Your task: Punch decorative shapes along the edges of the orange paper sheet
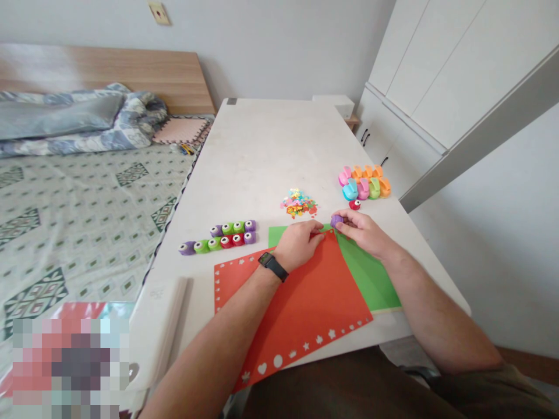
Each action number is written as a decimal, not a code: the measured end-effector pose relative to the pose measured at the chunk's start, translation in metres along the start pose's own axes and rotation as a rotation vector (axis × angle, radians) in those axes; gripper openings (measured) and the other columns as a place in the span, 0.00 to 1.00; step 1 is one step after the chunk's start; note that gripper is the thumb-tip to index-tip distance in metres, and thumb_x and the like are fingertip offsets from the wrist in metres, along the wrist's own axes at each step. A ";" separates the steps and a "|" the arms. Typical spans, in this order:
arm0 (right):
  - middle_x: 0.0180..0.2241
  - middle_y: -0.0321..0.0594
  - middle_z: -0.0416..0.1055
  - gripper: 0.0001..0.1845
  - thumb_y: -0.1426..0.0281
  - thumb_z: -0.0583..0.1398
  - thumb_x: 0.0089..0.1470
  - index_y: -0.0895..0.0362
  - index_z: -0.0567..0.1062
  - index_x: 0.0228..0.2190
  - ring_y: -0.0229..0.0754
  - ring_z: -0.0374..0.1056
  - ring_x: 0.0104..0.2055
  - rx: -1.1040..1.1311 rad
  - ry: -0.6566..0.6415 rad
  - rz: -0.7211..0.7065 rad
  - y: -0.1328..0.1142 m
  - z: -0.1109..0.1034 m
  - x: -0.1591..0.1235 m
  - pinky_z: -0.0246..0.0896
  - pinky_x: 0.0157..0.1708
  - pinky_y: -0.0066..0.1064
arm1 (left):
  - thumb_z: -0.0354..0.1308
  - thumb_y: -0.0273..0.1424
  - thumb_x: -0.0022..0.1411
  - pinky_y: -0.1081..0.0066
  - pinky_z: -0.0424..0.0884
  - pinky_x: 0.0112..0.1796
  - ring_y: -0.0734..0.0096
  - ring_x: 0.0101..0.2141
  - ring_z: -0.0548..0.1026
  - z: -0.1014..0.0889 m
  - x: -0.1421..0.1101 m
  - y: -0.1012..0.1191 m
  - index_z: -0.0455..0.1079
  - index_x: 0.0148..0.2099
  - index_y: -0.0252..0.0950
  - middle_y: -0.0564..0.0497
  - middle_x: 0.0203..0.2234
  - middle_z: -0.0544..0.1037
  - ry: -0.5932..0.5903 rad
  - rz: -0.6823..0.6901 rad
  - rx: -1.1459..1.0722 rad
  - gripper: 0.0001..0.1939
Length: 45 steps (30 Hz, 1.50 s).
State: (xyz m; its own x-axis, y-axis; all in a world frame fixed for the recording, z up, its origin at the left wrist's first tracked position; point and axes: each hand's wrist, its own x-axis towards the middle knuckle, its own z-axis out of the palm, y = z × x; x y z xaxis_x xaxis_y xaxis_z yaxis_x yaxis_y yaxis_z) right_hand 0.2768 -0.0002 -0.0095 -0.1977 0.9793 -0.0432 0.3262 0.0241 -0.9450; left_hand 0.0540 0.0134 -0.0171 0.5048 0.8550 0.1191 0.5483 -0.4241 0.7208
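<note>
A sheet of orange-red paper (305, 297) lies askew on the table, with small shapes punched along its left, front and upper edges. Under it shows a green sheet (371, 273). My left hand (301, 243), with a black watch at the wrist, rests at the paper's far edge, thumb and fingers pinched on it. In my right hand (356, 228), a small purple craft punch (336, 222) is gripped at the paper's far right corner. Just beyond that hand is a red craft punch (354, 205). A heap of colourful paper cut-outs (299, 203) lies past my left hand.
Small craft punches (225, 240) in purple, green and red stand in two rows at the left. Larger lever punches (364, 183) stand at the right edge. A long white object (159, 331) lies front left on the white table (271, 139). A bed (87, 215) adjoins the left side.
</note>
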 end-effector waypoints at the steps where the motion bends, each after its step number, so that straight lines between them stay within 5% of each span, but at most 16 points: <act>1: 0.38 0.39 0.74 0.20 0.58 0.63 0.59 0.55 0.75 0.49 0.41 0.68 0.38 0.033 0.012 0.021 0.000 0.001 0.000 0.63 0.36 0.31 | 0.57 0.32 0.67 0.68 0.75 0.46 0.64 0.44 0.81 0.000 0.000 0.000 0.76 0.51 0.37 0.47 0.42 0.84 0.003 -0.001 -0.005 0.12; 15: 0.43 0.47 0.79 0.17 0.56 0.66 0.56 0.55 0.72 0.38 0.43 0.74 0.37 0.478 0.061 0.177 -0.012 0.006 0.002 0.61 0.27 0.30 | 0.57 0.33 0.67 0.69 0.74 0.45 0.64 0.43 0.81 -0.002 -0.006 0.000 0.76 0.51 0.37 0.48 0.42 0.84 -0.013 0.033 0.007 0.13; 23: 0.42 0.45 0.79 0.18 0.55 0.66 0.55 0.55 0.72 0.37 0.42 0.73 0.36 0.467 0.036 0.191 -0.012 0.010 0.003 0.60 0.25 0.29 | 0.55 0.31 0.68 0.65 0.72 0.49 0.63 0.44 0.79 0.002 -0.005 -0.001 0.74 0.57 0.40 0.46 0.42 0.82 -0.009 0.137 0.164 0.17; 32: 0.46 0.45 0.78 0.18 0.53 0.65 0.57 0.53 0.72 0.40 0.41 0.71 0.37 0.456 0.001 0.180 -0.010 0.013 0.002 0.64 0.28 0.30 | 0.58 0.34 0.66 0.65 0.72 0.47 0.61 0.43 0.79 0.004 -0.005 -0.002 0.62 0.67 0.34 0.45 0.41 0.83 0.016 0.040 0.156 0.29; 45: 0.45 0.44 0.77 0.18 0.55 0.64 0.58 0.54 0.72 0.42 0.43 0.72 0.40 0.383 0.082 0.110 -0.010 0.007 0.003 0.60 0.27 0.28 | 0.56 0.35 0.68 0.66 0.72 0.45 0.63 0.42 0.79 -0.003 -0.006 -0.004 0.75 0.49 0.36 0.46 0.40 0.82 0.025 0.085 0.145 0.12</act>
State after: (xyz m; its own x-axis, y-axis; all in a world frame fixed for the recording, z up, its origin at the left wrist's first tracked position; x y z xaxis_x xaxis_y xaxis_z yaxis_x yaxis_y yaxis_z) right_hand 0.2661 0.0012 -0.0027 -0.1014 0.9851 -0.1391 -0.0301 -0.1428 -0.9893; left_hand 0.0468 0.0108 -0.0188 0.5374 0.8208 0.1935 0.5960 -0.5320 0.6015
